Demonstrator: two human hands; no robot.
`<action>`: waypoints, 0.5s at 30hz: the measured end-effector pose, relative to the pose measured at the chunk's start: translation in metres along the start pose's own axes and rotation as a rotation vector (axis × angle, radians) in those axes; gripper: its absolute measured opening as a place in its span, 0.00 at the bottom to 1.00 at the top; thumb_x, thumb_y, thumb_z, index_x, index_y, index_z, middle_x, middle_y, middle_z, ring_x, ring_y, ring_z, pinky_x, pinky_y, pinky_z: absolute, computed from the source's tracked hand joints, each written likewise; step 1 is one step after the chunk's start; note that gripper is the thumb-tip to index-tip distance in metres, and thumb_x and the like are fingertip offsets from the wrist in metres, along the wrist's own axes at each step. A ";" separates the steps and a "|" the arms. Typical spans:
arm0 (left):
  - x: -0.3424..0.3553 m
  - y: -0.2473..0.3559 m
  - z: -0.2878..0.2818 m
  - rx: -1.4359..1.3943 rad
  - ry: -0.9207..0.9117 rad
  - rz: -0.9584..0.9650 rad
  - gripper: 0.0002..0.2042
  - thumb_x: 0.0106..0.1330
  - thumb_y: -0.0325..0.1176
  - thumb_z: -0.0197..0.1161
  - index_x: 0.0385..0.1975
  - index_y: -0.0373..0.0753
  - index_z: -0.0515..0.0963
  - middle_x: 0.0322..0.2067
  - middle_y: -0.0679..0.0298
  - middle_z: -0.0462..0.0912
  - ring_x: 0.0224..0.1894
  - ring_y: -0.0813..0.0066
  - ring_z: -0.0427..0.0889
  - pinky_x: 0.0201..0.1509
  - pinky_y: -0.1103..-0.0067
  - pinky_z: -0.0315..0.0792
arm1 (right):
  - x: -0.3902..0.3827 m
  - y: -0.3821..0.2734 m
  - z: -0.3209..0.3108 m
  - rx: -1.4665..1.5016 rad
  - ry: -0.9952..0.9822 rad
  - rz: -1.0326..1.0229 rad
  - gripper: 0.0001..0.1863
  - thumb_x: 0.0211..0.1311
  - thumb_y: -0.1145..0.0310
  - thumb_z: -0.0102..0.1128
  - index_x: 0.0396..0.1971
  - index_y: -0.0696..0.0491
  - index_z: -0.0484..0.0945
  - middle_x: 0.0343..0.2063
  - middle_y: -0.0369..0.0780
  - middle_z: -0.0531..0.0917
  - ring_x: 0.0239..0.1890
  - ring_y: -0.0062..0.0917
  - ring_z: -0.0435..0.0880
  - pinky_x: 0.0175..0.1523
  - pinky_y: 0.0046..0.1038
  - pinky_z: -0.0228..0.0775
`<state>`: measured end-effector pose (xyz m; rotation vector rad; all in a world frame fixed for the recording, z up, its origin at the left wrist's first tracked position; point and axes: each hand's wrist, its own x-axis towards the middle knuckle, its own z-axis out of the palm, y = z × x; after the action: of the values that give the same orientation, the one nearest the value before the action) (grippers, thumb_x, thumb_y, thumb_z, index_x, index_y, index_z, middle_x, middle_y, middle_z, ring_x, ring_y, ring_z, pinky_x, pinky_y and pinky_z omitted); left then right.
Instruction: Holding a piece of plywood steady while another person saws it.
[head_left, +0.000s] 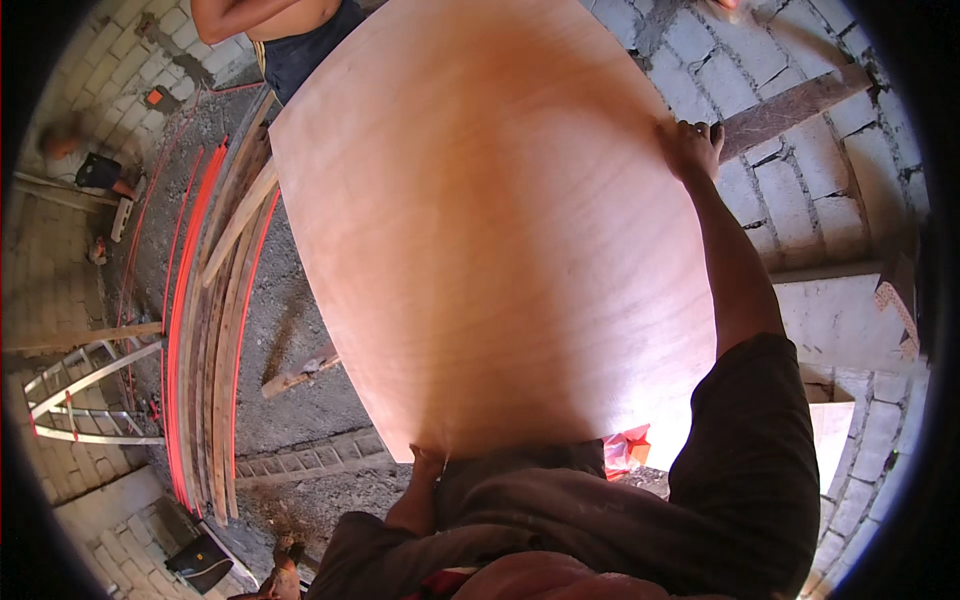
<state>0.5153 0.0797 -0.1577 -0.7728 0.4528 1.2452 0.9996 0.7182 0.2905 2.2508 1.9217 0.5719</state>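
A large plywood sheet [480, 230] fills the middle of the view, running from the person's waist up past the top edge of the picture. Its sides bow outward in the fisheye view.

The right hand [692, 150] is at the sheet's right edge, far up at the end of an outstretched arm. Its fingers are bent over that edge and have hold of it. The left hand [428, 460] is low, at the near edge just beside the lower left corner; its fingers are mostly hidden, so I cannot tell how far they are closed. The near edge meets the dark clothing, and whether the two touch is unclear.

On the right, a wooden plank [795, 112] sticks out from beside the right hand across a grey block wall [800, 190], leaving that edge tight. On the left there is more room: a strip of gravel floor [310, 420] separates the sheet's lower left edge from a stack of long timbers [215, 310] and red rods [190, 330]. A short timber [300, 372] juts into that strip, near the edge. Higher up, the timbers come close to the upper left corner, where another person [300, 45] stands just beside the sheet.
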 end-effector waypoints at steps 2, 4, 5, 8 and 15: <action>0.000 0.001 0.000 -0.074 -0.161 -0.076 0.41 0.60 0.72 0.38 0.60 0.43 0.68 0.59 0.56 0.71 0.61 0.57 0.70 0.64 0.59 0.64 | 0.001 0.000 0.001 0.002 -0.025 0.020 0.38 0.66 0.37 0.31 0.49 0.57 0.75 0.50 0.47 0.78 0.63 0.37 0.65 0.71 0.50 0.37; 0.001 0.002 0.002 0.014 0.008 0.012 0.41 0.61 0.72 0.38 0.60 0.41 0.68 0.59 0.54 0.71 0.61 0.56 0.69 0.64 0.59 0.64 | 0.003 0.000 0.001 0.004 -0.046 0.033 0.38 0.66 0.37 0.31 0.49 0.57 0.75 0.51 0.47 0.78 0.63 0.37 0.65 0.71 0.50 0.36; 0.001 0.002 0.004 0.036 0.030 0.028 0.41 0.61 0.72 0.38 0.59 0.41 0.68 0.59 0.54 0.70 0.61 0.56 0.69 0.64 0.59 0.63 | 0.003 0.000 0.001 0.005 -0.053 0.030 0.38 0.66 0.37 0.31 0.49 0.57 0.75 0.51 0.46 0.78 0.63 0.36 0.65 0.71 0.49 0.36; 0.003 0.000 0.013 0.069 0.065 0.066 0.41 0.61 0.71 0.38 0.59 0.39 0.68 0.59 0.52 0.69 0.61 0.55 0.68 0.65 0.59 0.63 | 0.002 0.000 -0.001 0.017 -0.006 0.025 0.37 0.67 0.37 0.33 0.44 0.58 0.76 0.48 0.46 0.80 0.61 0.36 0.67 0.71 0.49 0.36; 0.017 -0.004 0.035 0.133 0.149 0.151 0.42 0.62 0.70 0.39 0.58 0.35 0.68 0.60 0.47 0.67 0.62 0.52 0.67 0.65 0.58 0.61 | -0.003 -0.004 -0.010 0.034 0.040 0.010 0.35 0.66 0.38 0.37 0.42 0.58 0.77 0.46 0.46 0.81 0.60 0.36 0.69 0.71 0.49 0.38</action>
<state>0.5203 0.1166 -0.1449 -0.7309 0.7192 1.2873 0.9922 0.7148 0.2980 2.2878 1.9546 0.5942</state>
